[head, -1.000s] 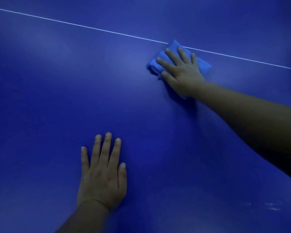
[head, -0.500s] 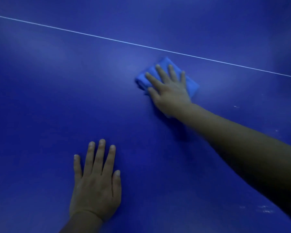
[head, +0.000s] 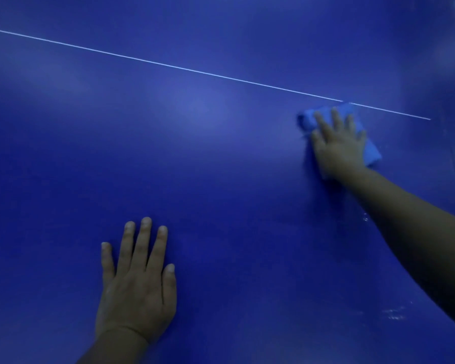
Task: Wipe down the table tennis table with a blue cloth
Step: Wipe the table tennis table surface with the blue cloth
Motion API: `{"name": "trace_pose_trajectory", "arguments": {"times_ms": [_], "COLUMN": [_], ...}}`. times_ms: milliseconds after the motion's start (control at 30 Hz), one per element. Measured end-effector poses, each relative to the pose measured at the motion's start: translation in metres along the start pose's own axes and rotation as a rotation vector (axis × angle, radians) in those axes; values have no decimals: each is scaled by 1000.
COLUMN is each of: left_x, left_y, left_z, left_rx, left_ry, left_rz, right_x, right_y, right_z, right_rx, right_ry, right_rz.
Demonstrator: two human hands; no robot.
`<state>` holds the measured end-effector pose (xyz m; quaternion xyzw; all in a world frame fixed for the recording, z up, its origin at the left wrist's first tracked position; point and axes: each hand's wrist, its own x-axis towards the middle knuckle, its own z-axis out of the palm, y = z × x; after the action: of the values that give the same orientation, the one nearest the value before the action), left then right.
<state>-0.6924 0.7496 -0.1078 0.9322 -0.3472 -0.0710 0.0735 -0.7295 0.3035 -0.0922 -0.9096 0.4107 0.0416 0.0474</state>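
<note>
Blue cloth (head: 371, 151) lies folded under the right hand (head: 339, 145), whose flat, spread fingers press it onto the table tennis table (head: 221, 166), just below the white line (head: 168, 64). Nearer, the left hand (head: 137, 287) rests flat, holding nothing.

bare forearms, no sleeves, bare hands
</note>
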Motion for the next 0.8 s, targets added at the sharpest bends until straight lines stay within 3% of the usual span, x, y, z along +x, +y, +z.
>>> {"name": "trace_pose_trajectory", "arguments": {"times_ms": [133,233,300,367,433,500,567,733,800], "left_x": [0,0,0,0,0,0,0,-2,-2], "left_y": [1,1,1,1,0,1,1,1,2], "left_z": [-1,0,0,1,1,2,1,-1,-1], "left_rx": [-2,-1,3,12,8,-4,-15,-48,-47], "left_ry": [-2,0,3,-4,0,9,14,10,15], "left_rz": [-4,0,-3,-7,-10,-17,-19,-27,-16], "right_x": [-135,-195,-159,-93,-35,-14,-39,-233,-234], "right_y": [-22,6,18,19,17,8,-10,-24,-21], "right_z": [20,20,17,16,6,0,7,34,33], "right_rx": [-71,-87,-125,-109,-55,-11,-39,-18,-6], "right_ry": [-25,-134,-117,-2,6,22,22,-6,-29], "right_rz": [-735,-1063,-1049,-739,-363,-221,-277,-778,-841]}}
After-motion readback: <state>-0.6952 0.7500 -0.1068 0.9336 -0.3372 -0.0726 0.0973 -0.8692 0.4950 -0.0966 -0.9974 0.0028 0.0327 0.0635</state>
